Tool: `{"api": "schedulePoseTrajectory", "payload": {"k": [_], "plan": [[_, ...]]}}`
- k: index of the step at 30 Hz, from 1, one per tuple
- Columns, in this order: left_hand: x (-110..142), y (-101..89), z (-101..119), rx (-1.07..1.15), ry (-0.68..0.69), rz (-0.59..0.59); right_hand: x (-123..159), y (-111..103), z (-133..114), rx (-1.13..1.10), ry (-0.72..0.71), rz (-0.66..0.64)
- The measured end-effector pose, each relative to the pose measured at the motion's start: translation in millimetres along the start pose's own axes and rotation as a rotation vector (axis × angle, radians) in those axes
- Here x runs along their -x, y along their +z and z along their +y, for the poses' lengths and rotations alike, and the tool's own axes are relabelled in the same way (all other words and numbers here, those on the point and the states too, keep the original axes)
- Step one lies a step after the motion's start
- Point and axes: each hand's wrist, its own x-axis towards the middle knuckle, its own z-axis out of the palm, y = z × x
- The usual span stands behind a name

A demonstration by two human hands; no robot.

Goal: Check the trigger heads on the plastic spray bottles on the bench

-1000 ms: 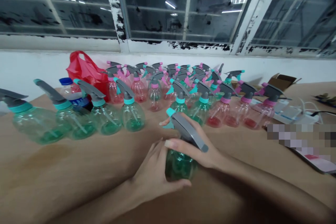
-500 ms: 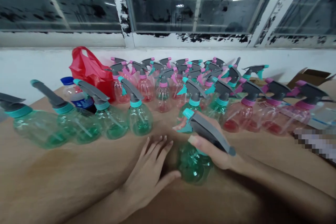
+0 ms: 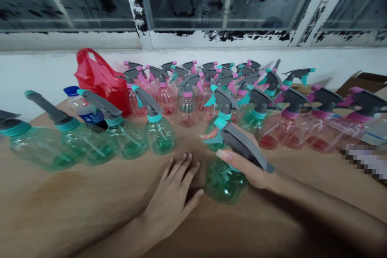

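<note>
A green spray bottle (image 3: 225, 183) with a grey and teal spray head stands in front of me. My right hand (image 3: 249, 165) is wrapped round its neck below the spray head, thumb on the near side. Fingertips show behind the teal trigger. Just left of this bottle, my left hand (image 3: 172, 197) lies palm down on the table (image 3: 99, 209), fingers spread, holding nothing. To its upper left stands another green spray bottle (image 3: 160, 137), first in a row of several green ones. Pink spray bottles (image 3: 279, 131) stand beyond my right hand.
More pink and green spray bottles crowd the back by the wall. At the back left are a red plastic bag (image 3: 101, 82) and a blue-capped drink bottle (image 3: 89, 113). An open cardboard box (image 3: 363, 82) sits back right, with a blurred-out flat object (image 3: 367, 163) nearer.
My left hand has come off the spray bottle and spread flat on the table. My right hand keeps its hold on the bottle, which now sits slightly farther right in view.
</note>
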Motion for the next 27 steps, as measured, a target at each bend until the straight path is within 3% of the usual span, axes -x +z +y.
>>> {"api": "schedulePoseTrajectory", "payload": {"k": [7, 27], "plan": [[-0.3, 0.2, 1.4, 0.001, -0.009, -0.028, 0.3, -0.7, 2.5, -0.046, 0.036, -0.059], [-2.4, -2.4, 3.3, -0.016, -0.019, -0.045, 3.3, 1.9, 4.2, -0.122, 0.009, -0.003]]}}
